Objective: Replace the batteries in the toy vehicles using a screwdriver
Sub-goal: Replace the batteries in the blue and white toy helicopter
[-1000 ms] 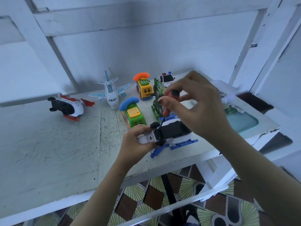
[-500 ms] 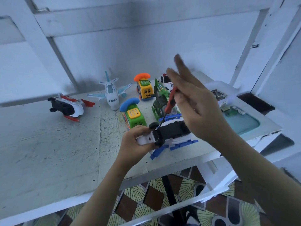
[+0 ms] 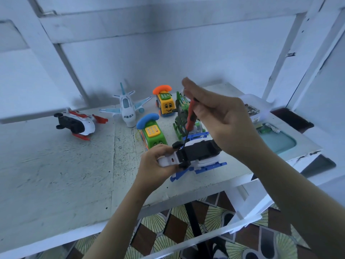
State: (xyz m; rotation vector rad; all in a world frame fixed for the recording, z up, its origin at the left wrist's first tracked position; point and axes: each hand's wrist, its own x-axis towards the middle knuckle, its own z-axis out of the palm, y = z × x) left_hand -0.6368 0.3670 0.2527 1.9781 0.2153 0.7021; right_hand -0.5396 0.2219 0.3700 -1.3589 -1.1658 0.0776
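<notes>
A white and blue toy helicopter [image 3: 196, 156] lies belly-up near the table's front edge, its black underside facing me. My left hand [image 3: 155, 161] grips its white tail end. My right hand [image 3: 220, 116] holds a red-handled screwdriver [image 3: 190, 116] above it, fingers partly stretched out and blurred. The thin black shaft points down at the helicopter's black underside near its left end.
Behind stand a green phone car [image 3: 153, 133], a yellow phone car [image 3: 165, 103], a green toy [image 3: 182, 116], a white airplane [image 3: 127, 107] and a red and white helicopter [image 3: 76, 122] on its side. A white tray [image 3: 276, 139] with small parts sits right. The table edge [image 3: 130, 212] runs in front.
My right hand shifted from pinching the handle's top to rolling it between stretched fingers. The screwdriver stays on the helicopter. My left hand has not moved.
</notes>
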